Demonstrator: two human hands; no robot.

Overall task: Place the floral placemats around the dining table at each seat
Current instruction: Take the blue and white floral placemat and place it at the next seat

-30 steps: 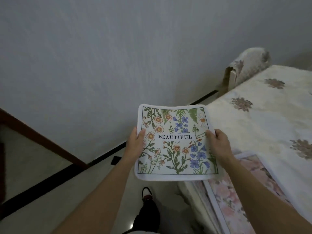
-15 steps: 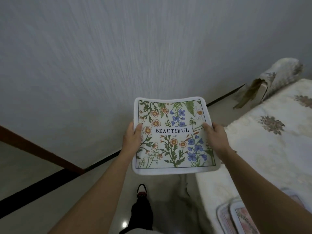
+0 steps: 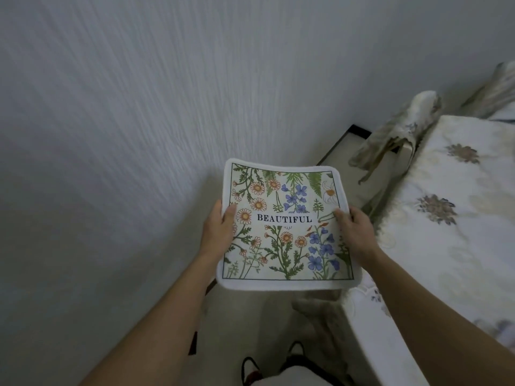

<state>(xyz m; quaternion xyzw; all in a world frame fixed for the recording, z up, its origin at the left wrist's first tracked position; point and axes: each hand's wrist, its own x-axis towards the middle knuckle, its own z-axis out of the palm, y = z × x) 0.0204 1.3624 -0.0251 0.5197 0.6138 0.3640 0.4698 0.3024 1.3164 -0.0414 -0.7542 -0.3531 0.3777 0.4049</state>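
Left hand (image 3: 220, 232), right hand (image 3: 355, 229), forearms (image 3: 156, 324) bare. Black strapped shoes (image 3: 250, 369). Pale garment (image 3: 278, 381) at bottom edge.

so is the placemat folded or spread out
Spread out: the placemat shows its whole bordered print, with the left hand and right hand gripping its side edges.

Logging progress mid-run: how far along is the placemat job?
Done: no laid mat is clearly visible on the table. In hand: the left hand and right hand hold one floral placemat by its sides, beside the table. Left: laying it down; how many remain cannot be told.
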